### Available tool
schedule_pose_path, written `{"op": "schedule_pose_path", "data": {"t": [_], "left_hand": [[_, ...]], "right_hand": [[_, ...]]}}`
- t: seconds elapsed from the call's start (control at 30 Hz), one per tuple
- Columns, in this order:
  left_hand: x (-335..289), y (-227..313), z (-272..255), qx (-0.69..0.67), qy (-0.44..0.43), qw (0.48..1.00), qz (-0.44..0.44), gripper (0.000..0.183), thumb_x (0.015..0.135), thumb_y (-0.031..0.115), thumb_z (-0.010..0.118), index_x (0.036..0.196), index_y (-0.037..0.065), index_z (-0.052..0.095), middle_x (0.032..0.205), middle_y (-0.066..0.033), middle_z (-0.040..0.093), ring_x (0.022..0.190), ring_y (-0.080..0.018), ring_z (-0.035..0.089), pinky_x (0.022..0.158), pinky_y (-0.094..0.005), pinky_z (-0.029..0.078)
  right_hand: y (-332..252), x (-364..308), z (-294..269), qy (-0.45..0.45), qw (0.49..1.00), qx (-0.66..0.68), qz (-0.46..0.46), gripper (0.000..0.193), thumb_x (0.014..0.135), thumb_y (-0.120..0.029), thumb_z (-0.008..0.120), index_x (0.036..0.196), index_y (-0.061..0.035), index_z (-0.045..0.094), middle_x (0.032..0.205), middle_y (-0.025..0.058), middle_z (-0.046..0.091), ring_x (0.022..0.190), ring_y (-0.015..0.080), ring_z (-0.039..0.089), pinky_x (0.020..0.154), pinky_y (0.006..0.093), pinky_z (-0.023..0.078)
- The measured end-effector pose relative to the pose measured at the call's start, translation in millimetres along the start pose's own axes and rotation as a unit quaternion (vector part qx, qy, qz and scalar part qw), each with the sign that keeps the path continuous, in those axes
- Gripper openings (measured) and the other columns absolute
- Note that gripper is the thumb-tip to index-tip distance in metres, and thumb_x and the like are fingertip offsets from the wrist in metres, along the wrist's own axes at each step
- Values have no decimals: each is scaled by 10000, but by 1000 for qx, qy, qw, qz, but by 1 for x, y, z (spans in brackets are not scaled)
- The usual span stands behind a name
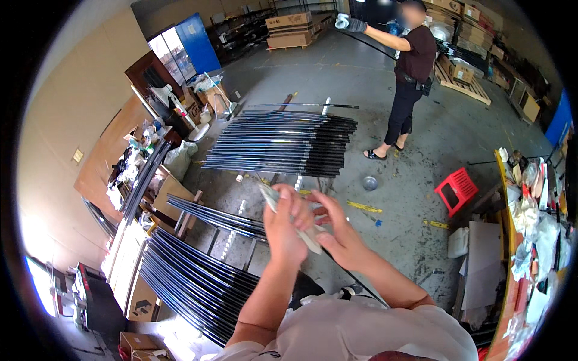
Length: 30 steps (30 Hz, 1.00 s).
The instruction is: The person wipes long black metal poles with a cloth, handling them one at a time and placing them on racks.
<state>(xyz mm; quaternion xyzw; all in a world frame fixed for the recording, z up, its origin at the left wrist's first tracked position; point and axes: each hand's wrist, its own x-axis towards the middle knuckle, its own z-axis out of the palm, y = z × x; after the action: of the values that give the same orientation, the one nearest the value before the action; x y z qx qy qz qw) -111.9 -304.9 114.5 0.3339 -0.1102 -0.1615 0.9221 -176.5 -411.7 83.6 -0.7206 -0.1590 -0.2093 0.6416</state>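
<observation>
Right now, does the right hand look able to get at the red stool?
Probably not: the right hand is in front of the body, beside the pale piece, while the stool stands on the floor, well off to the right. A step seems needed.

Daylight shows bright in the doorway [173,53] before you; white glare washes the lower left, glints streak the black rods [195,283], and your fisheye view bends them and blackens at its rim.
</observation>
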Motion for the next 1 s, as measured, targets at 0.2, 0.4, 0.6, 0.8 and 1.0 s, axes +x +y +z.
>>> {"op": "schedule_pose_path", "data": {"t": [0.2, 0.4, 0.6, 0.8, 1.0], "left_hand": [[-26, -26, 15, 56, 109, 992, 25, 182, 943, 226, 458, 999, 53, 465, 728, 16, 468, 644, -63, 456, 580, -227, 414], [-7, 29, 9, 16, 27, 997, 67, 200, 943, 314, 447, 958, 119, 487, 631, 36, 334, 454, -43, 232, 374, -187, 213], [5, 47, 7, -69, -12, 988, 141, 252, 953, 352, 408, 992, 113, 474, 632, 38, 311, 484, -42, 240, 392, -173, 214], [-1, 13, 9, -39, -15, 991, 127, 223, 962, 328, 394, 938, 111, 441, 635, 41, 297, 494, -46, 233, 410, -175, 228], [-15, -15, -2, 68, 8, 994, 82, 209, 954, 293, 395, 921, 90, 435, 801, -43, 469, 701, -133, 431, 633, -258, 396]], "right_hand": [[-5, 25, 11, 15, 991, -104, -79, 590, 839, -186, 537, 1345, -18, 283, 1270, 205, 366, 1058, 302, 461, 884, 366, 399], [-28, 1, 8, -97, 984, -21, 151, 591, 881, -201, 532, 1364, -33, 235, 1209, 185, 447, 797, 217, 570, 733, 319, 452], [0, -37, 18, -108, 967, 102, 207, 420, 917, -95, 411, 1327, -118, 320, 652, 11, 473, 588, 107, 454, 585, 255, 398], [10, -45, 14, -10, 967, 175, 186, 523, 890, -59, 462, 1376, -131, 281, 742, 29, 471, 668, 92, 441, 567, 237, 375], [-2, -29, 8, 35, 994, 45, 97, 641, 841, -26, 555, 1400, -98, 250, 1030, 82, 488, 796, 133, 523, 675, 245, 450]]}}
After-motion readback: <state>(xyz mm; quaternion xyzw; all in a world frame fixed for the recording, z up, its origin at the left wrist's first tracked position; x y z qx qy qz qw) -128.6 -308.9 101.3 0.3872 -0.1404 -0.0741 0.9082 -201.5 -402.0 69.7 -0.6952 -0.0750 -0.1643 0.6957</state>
